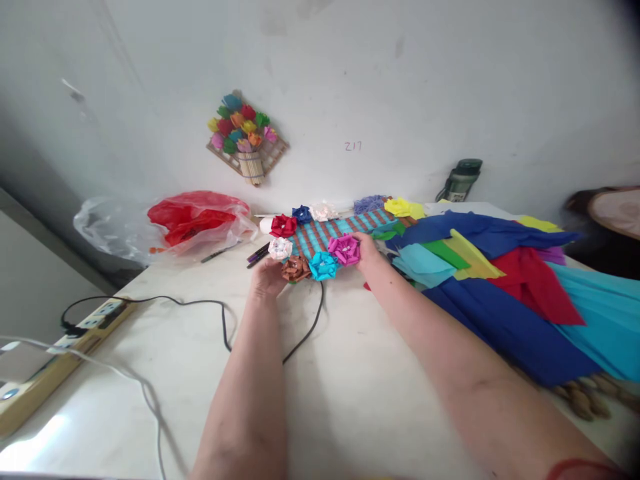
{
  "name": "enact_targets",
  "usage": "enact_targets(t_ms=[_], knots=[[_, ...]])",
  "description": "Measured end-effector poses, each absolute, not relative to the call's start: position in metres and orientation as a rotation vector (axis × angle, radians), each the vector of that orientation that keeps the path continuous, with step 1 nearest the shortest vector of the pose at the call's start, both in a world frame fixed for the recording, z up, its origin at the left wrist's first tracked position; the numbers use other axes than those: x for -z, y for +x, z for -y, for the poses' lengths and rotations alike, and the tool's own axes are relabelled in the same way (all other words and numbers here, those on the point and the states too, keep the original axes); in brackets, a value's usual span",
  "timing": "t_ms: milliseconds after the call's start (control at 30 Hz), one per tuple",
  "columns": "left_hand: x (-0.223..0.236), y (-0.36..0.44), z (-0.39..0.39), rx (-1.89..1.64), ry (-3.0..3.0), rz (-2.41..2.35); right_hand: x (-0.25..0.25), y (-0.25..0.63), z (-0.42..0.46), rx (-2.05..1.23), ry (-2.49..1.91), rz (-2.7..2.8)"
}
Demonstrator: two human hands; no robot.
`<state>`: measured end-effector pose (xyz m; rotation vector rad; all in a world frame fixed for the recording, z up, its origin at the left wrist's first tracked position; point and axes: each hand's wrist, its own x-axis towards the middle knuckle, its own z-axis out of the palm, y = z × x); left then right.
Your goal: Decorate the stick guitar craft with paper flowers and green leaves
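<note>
A woven mat point(320, 235) striped in light blue and brown is held low over the white table, with paper flowers around its edge. My left hand point(269, 277) grips its near left corner, by a white speckled flower point(281, 249) and a brown flower point(296, 268). At the near right edge, my right hand point(367, 251) is closed on the mat beside a magenta flower point(345, 249). Between the hands is a turquoise flower point(323, 265). Red point(283, 225), dark blue point(302, 214) and pale pink point(323, 211) flowers line the far left side. The fingertips are partly hidden.
Coloured paper sheets point(510, 313) are heaped on the right. A plastic bag point(200, 220) with red contents and some pens point(258, 255) lie left. A power strip point(95, 327) and cables run along the left side. A green bottle point(461, 180) stands near the wall, where a flower decoration point(245, 133) hangs.
</note>
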<state>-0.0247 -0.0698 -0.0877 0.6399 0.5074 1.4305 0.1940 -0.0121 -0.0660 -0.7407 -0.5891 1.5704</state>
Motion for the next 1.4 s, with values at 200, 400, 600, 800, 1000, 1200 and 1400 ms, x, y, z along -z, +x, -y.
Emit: enact_targets(t_ms=[200,400,600,800,1000,1200,1400], knots=[[0.086,-0.022,0.07,-1.456,0.628,-0.544,0.063,0.194,0.014,-1.643,-0.792,0.494],[0.088,-0.022,0.068,-1.506,0.603,-0.528,0.061,0.193,0.015,-1.623,-0.781,0.472],[0.083,-0.019,0.069,-1.564,0.487,-0.594,0.066,0.195,0.012,-1.63,-0.673,0.603],[0.079,-0.018,0.068,-1.573,0.412,-0.614,0.071,0.21,0.013,-1.674,-0.507,0.859],[0.081,-0.021,0.066,-1.559,0.379,-0.618,0.078,0.243,0.012,-1.794,-0.288,1.026],[0.082,-0.026,0.063,-1.594,0.322,-0.669,0.067,0.257,0.018,-1.761,-0.351,0.902],[0.082,-0.029,0.062,-1.568,0.326,-0.736,0.055,0.258,0.012,-1.566,-0.489,0.814]])
